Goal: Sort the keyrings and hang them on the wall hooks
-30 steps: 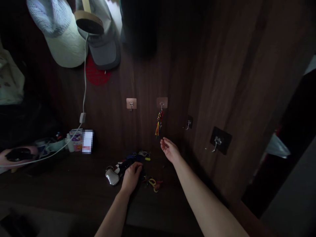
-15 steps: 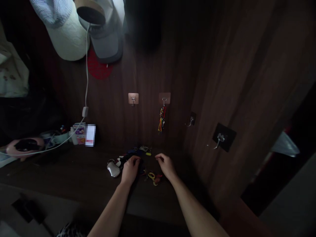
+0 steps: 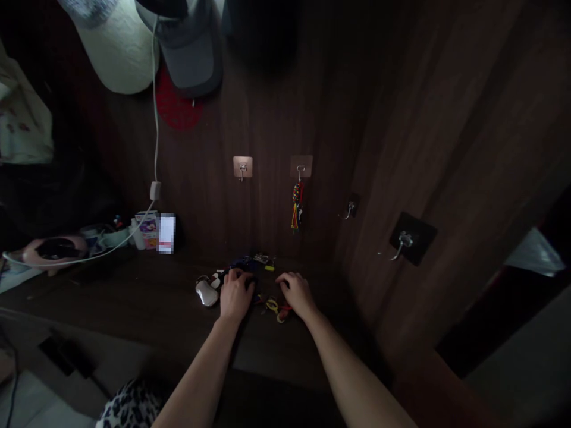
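Note:
A pile of key bunches lies on a dark wooden shelf (image 3: 147, 309). My left hand (image 3: 236, 294) rests palm down on the pile's dark keys, fingers curled over them, beside a silver key fob (image 3: 206, 293). My right hand (image 3: 295, 293) is also palm down with curled fingers, touching a yellow and red keychain (image 3: 274, 307). What either hand grips is hidden in the dim light. A blue and yellow key bunch (image 3: 256, 261) lies just beyond the hands. On the wall above, a multicoloured keychain (image 3: 296, 205) hangs from a small hook (image 3: 301, 169).
Three more wall hooks hang bare (image 3: 242, 168) (image 3: 350, 210) (image 3: 404, 241). Caps (image 3: 118, 50) hang at the top left, with a white cable (image 3: 154, 137) running down to the shelf. Small boxes (image 3: 149, 229) and a pink object (image 3: 53, 252) stand at the left.
My right hand came down from near the hanging keychain to the yellow and red keychain on the shelf. My left hand stayed on the pile. The view tilted downward.

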Demonstrator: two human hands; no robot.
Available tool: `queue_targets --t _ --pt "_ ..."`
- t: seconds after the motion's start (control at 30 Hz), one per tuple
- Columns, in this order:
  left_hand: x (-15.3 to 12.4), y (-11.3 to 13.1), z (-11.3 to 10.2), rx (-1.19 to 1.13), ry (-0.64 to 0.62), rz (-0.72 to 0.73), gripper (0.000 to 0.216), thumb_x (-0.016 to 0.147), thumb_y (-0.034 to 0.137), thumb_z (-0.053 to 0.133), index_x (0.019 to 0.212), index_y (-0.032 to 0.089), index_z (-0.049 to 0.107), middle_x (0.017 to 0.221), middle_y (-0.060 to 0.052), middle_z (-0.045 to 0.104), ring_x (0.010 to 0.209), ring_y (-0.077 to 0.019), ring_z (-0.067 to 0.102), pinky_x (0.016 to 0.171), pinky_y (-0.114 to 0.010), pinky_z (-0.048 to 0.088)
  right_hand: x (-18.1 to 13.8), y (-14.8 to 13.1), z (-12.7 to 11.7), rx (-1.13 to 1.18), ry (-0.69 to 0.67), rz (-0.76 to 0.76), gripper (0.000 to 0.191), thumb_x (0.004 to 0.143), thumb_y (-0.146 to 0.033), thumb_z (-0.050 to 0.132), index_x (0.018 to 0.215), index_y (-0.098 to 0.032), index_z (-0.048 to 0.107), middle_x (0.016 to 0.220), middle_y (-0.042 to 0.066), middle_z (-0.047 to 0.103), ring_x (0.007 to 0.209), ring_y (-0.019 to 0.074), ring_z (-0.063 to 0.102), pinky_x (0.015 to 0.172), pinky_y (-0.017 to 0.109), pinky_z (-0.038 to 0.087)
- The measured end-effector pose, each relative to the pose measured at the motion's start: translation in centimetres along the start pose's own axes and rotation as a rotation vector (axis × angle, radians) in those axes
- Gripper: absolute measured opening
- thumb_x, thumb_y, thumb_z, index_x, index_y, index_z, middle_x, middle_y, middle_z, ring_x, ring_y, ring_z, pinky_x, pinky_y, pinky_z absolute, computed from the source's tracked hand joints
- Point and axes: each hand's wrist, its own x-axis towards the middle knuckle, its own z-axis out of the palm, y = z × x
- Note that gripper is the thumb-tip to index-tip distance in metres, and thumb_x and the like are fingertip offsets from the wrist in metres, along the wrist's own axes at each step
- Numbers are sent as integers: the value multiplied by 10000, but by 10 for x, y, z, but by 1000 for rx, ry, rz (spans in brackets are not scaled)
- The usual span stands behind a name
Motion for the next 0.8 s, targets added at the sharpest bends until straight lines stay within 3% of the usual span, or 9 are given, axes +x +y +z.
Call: queue_targets --t 0.1,0.23,0.37,0.5,0.67,0.8 --pt "-2 3 1 109 -14 -10 208 733 284 559 891 216 675 1061 -92 523 966 -264 505 821 -385 429 0 -1 -1 -24 -11 17 208 791 -141 468 831 -243 644 929 23 646 924 198 525 785 311 340" --pt "0 1 0 8 37 43 168 734 277 567 833 193 673 994 -89 540 948 -246 509 849 -379 416 -1 -2 -1 20 0 16 210 792 -144 461 825 -237 646 915 25 649 929 203 528 795 319 347" --pt "3 -1 -4 -329 151 24 202 766 327 538 889 192 623 896 -54 598 887 -206 550 828 -349 426 -1 -6 -3 207 51 -23 213 789 -141 452 812 -233 643 893 13 664 919 180 555 817 306 373" --pt "6 2 -6 -766 100 -150 282 698 398 608 878 182 573 766 -10 626 725 -159 589 669 -273 460 -2 -17 -5 439 74 -68 187 793 -191 464 814 -231 645 811 8 680 846 173 601 817 310 410" --pt "8 7 -7 -1239 29 -312 350 613 402 692 790 173 497 713 22 622 684 -128 621 639 -242 478 -5 -34 -7 878 -66 -32 214 796 -338 499 889 -196 630 859 40 695 879 192 631 814 327 455" --pt "7 10 -10 -1399 -33 -365 357 593 352 719 730 178 438 711 19 639 747 -137 649 678 -241 489 -6 -39 -3 1003 -177 -2 282 711 -357 611 936 -186 600 885 43 685 899 198 625 820 336 460"
